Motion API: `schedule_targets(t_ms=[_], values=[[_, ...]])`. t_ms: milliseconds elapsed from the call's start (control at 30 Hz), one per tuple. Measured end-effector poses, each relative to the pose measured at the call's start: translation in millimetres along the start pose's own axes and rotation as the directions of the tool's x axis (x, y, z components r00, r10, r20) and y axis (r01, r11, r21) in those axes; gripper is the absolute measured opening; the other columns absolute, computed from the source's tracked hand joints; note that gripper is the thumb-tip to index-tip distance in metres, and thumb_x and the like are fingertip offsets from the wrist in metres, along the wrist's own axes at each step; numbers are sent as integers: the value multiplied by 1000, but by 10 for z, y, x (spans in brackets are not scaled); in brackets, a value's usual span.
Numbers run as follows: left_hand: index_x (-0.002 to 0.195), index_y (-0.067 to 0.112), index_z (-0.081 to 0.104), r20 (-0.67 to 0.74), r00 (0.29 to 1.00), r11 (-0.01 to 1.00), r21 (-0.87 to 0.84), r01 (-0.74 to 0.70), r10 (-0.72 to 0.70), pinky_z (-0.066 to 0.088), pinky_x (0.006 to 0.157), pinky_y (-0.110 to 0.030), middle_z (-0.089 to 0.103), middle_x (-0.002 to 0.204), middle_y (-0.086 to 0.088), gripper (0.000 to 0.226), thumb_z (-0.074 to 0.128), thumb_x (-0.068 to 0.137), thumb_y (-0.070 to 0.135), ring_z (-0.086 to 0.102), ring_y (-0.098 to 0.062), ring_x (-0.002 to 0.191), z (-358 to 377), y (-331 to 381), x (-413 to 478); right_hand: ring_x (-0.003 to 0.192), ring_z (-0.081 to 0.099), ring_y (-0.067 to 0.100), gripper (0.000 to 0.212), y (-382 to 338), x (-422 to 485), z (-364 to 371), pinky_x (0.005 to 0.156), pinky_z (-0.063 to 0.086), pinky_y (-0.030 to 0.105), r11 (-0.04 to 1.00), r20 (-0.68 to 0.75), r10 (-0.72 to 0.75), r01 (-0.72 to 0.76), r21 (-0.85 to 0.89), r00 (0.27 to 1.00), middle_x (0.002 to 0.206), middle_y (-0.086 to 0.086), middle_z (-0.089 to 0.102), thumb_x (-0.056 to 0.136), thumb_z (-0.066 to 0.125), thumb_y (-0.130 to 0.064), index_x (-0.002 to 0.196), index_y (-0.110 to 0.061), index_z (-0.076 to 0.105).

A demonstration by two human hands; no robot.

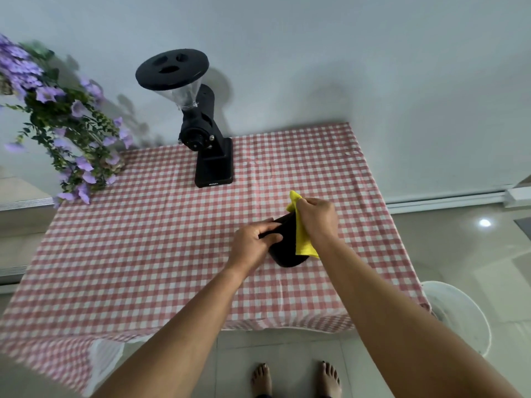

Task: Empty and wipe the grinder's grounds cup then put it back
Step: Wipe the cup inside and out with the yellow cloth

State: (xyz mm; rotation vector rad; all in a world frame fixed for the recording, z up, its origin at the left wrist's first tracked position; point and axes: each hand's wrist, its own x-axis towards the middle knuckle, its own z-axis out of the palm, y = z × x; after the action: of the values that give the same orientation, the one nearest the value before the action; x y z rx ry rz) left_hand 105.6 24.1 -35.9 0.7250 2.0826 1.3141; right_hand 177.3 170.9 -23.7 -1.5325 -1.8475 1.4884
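The black grounds cup (284,248) is over the red-checked table (143,254), right of its middle. My left hand (253,239) grips the cup from the left, fingers curled round its upper part. My right hand (317,218) holds a yellow cloth (301,234) that drapes over the cup's right side, with a corner sticking up beyond my fingers. The black grinder (207,139) with its clear hopper and black lid stands at the back of the table. The platform at its base holds nothing.
A plant with purple flowers (63,119) hangs over the table's back left corner. A white bin (457,314) stands on the floor by the table's right front corner. A white wall lies behind. My bare feet (296,379) are on the tiled floor.
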Motion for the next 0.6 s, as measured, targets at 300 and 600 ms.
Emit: schedule_targets(t_ms=[300,600], values=[[120,18,73,-91,983,971,-197,136,-157,56,97,-27,75,116,5,28,71,92,12,69,-12,111,-47,-59,62,147,26,15,42,602,-412,190,118,25,43,930,131,-362,366,-10,923,158,-4,33,105,34,-37,146,-45,35],[120,14,73,-156,965,949,-270,164,-211,58,94,-32,77,113,-2,27,71,92,12,72,-17,107,-78,-172,22,151,1,14,46,575,-526,331,123,3,42,839,241,-419,475,-265,875,164,-11,11,104,20,-48,149,-54,16]])
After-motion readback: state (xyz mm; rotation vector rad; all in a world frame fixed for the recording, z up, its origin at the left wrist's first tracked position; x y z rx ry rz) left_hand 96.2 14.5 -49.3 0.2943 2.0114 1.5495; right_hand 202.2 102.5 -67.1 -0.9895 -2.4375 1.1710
